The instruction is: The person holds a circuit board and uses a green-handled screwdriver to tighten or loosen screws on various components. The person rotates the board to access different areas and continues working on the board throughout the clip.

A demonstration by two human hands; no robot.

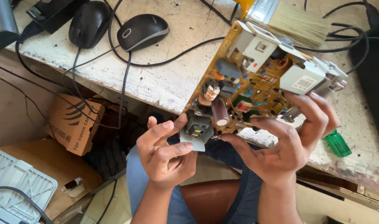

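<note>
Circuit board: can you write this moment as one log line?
left hand: grips power socket | right hand: holds circuit board | board: tilted above table edge | nearby: paintbrush

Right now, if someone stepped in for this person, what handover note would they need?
Left hand: fingers pinch the grey socket at the lower corner of the circuit board.
Right hand: grips the board's lower edge, holding it tilted above the worn white table.
Nearby: paintbrush behind the board, green screwdriver handle on the table.
Board is out and in hand; nothing visibly removed from it.
</note>
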